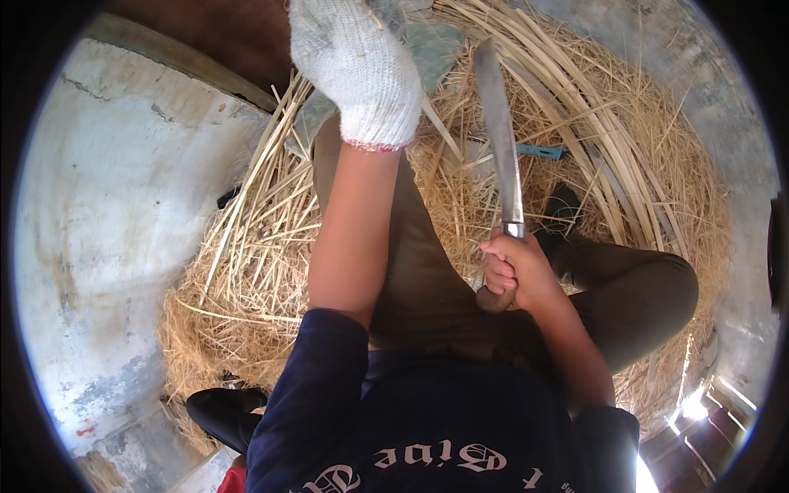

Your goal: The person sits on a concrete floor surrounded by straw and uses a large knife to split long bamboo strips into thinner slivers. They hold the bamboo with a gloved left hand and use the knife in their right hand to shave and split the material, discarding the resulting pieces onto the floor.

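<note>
My right hand [519,267] is wrapped round the dark handle of a machete [498,131] above my bent leg. Its long, broad blade points up and away from me, apart from the pale strips behind it. My left arm reaches far forward, and a white knitted glove with a red-edged cuff covers my left hand [357,74]. The gloved fingers run toward the upper edge of the picture and are mostly hidden, so whether they hold anything does not show. Near that hand lie long split strips [246,197], which look like bamboo.
Fine shavings [222,329] cover the floor around my legs. More long strips [592,156] curve along the right side. A teal flat object [541,152] lies beyond the blade. A grey-green surface [436,53] shows beside the glove. Worn plaster walls [123,205] stand close on both sides.
</note>
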A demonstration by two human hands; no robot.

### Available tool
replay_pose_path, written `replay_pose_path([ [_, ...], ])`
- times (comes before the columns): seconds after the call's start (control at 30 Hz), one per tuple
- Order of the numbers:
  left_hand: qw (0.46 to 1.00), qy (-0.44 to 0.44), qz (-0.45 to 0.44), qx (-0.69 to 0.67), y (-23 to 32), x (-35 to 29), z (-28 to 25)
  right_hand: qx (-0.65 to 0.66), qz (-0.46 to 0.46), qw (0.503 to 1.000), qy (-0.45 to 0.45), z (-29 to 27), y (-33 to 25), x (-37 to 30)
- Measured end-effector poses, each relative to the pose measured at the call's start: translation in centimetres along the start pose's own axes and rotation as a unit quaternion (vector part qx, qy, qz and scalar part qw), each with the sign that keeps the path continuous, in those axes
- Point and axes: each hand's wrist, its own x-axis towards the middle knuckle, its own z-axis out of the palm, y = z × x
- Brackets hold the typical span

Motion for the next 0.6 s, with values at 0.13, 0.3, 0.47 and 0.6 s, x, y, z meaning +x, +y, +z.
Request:
replay_pose_path([
  [0.13, 0.999, -0.047, -0.003, -0.022, -0.4, 0.2, -0.7, -0.051, -0.058, 0.997, -0.004, 0.0, -0.3, -0.2],
  [0.3, 0.999, -0.015, 0.030, 0.001, -0.8, -0.1, -0.4, -0.490, -0.179, 0.834, 0.178, -2.1, 2.3, 2.4],
  [0.47, 0.999, -0.045, 0.020, 0.009, -0.4, 0.7, -1.1, -0.331, -0.086, 0.928, 0.146, -1.3, 1.2, 1.5],
  [0.6, 0.999, -0.041, 0.009, -0.009, -0.2, 1.0, -1.3, -0.191, -0.099, 0.971, 0.107, -0.6, 2.1, 0.2],
])
